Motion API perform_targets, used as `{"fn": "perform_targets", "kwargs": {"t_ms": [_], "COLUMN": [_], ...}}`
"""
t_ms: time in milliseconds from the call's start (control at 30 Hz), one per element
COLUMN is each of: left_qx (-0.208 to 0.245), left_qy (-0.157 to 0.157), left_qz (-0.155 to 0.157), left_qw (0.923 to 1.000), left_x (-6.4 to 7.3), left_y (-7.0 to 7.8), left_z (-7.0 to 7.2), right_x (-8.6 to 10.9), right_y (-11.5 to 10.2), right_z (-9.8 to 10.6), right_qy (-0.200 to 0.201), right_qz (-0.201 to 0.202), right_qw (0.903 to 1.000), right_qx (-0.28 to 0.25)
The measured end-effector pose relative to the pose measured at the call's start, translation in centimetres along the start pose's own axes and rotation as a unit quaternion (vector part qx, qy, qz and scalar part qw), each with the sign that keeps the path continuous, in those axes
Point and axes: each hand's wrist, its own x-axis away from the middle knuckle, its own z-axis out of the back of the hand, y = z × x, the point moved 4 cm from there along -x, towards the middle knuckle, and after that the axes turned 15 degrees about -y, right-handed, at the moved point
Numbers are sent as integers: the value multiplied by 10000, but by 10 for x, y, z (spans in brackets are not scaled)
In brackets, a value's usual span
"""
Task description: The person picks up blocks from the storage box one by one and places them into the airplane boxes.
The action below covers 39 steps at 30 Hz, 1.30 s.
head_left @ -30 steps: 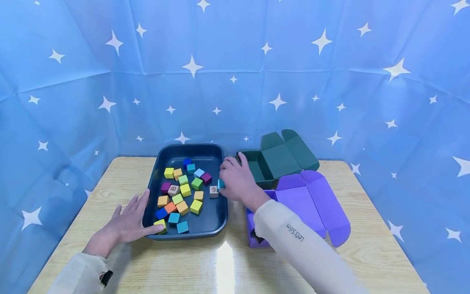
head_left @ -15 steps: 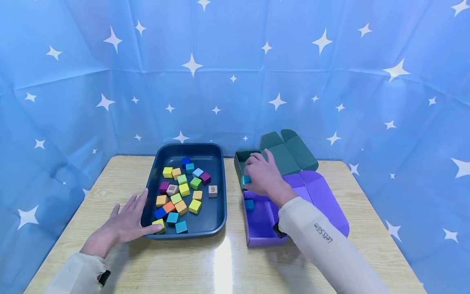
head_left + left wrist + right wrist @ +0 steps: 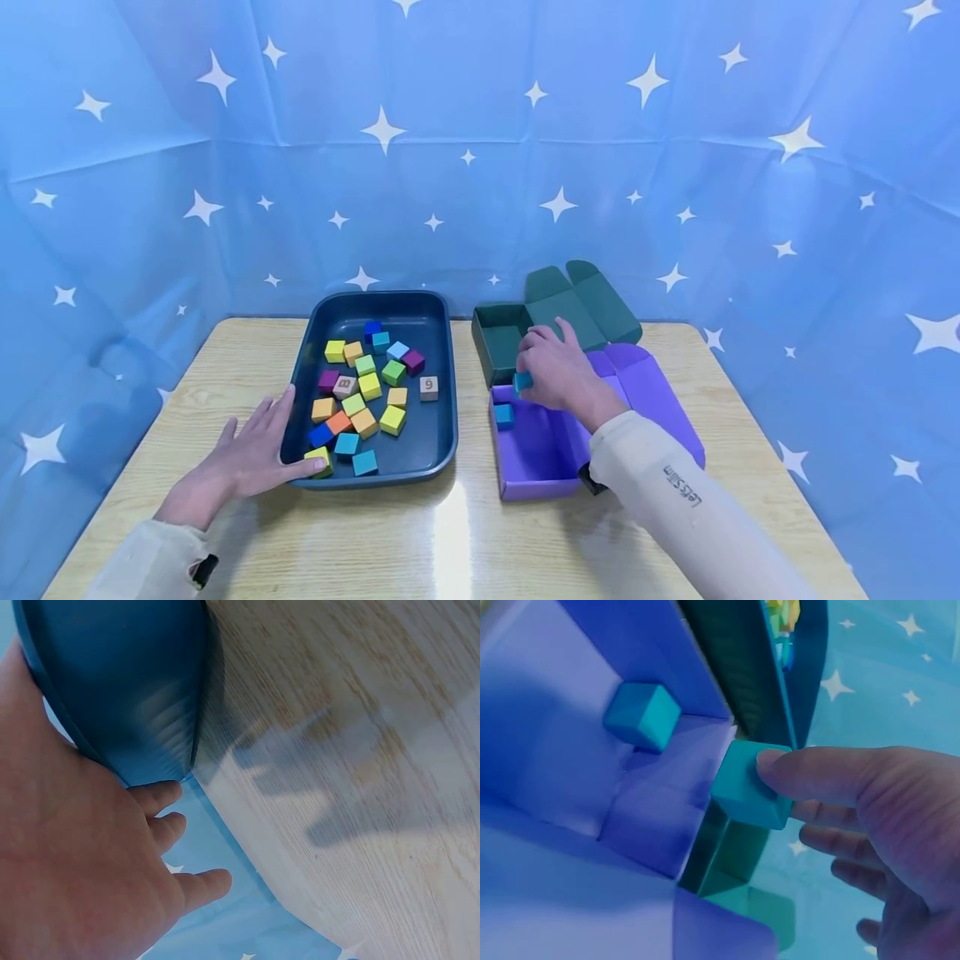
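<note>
My right hand (image 3: 558, 371) pinches a teal cube (image 3: 751, 784) between thumb and fingers, above the back wall of the open purple box (image 3: 536, 490). A second teal cube (image 3: 504, 417) lies inside that box, in its back left corner. At the left, my left hand (image 3: 243, 454) rests with spread fingers on the near left rim of the dark blue tray (image 3: 420, 467); its thumb reaches over the rim to a yellow cube (image 3: 320, 461). Loose cubes of many colours lie in the tray, among them a wooden cube marked 9 or 6 (image 3: 428, 388).
Behind the purple box stands an open dark green box (image 3: 495, 350), its lid folded back to the right. The purple lid (image 3: 660, 400) also lies to the right. A blue star-patterned cloth (image 3: 480, 225) hangs behind the wooden table (image 3: 375, 542).
My right hand has carried the teal cube rightward from the tray's right edge to above the purple box's back edge. The left hand has stayed on the tray rim.
</note>
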Motion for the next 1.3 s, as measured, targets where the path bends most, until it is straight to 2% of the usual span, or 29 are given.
{"fn": "perform_targets", "kwargs": {"t_ms": [267, 800, 1300], "left_qx": [8, 0, -36], "left_qy": [-5, 48, 105], "left_qz": [19, 2, -26], "left_qw": [10000, 10000, 9999], "left_x": [0, 1, 2], "left_y": [-1, -1, -1], "left_z": [-1, -1, 0], "right_x": [2, -7, -14], "right_y": [-1, -5, -11], "right_z": [-22, -54, -67], "right_qy": [-311, -120, 88], "right_qz": [99, 177, 68], "right_qw": [9993, 9968, 9928], "right_qx": [157, 770, 1193]}}
